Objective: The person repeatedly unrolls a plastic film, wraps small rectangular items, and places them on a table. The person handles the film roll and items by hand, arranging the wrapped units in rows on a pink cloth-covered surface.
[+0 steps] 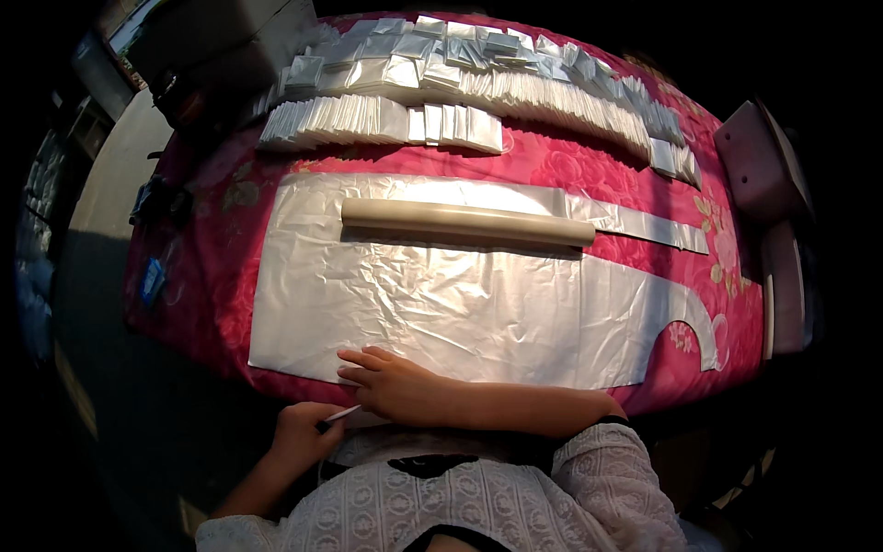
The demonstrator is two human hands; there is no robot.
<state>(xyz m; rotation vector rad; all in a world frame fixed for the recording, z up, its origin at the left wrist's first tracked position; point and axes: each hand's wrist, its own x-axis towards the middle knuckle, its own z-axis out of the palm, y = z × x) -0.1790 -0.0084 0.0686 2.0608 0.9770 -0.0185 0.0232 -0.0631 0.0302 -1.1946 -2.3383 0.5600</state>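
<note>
A large white plastic sheet (432,313), cut like an apron with two straps at its right end, lies flat and creased before me. My right hand (391,382) rests on its near edge with the fingers spread. Just below and to the left, my left hand (306,432) is closed around a thin white stick-like piece (343,413), whose tip points toward my right hand. What kind of thing it is I cannot make out. Across the far part of the sheet lies a long beige tube (469,223), touched by neither hand.
Rows of folded white plastic packets (552,103) stand along the far side of the pink flowered tablecloth (543,166). A small blue packet (153,281) lies at the left edge. Pinkish chairs (759,161) stand at the right, and a large box (221,46) is at the far left.
</note>
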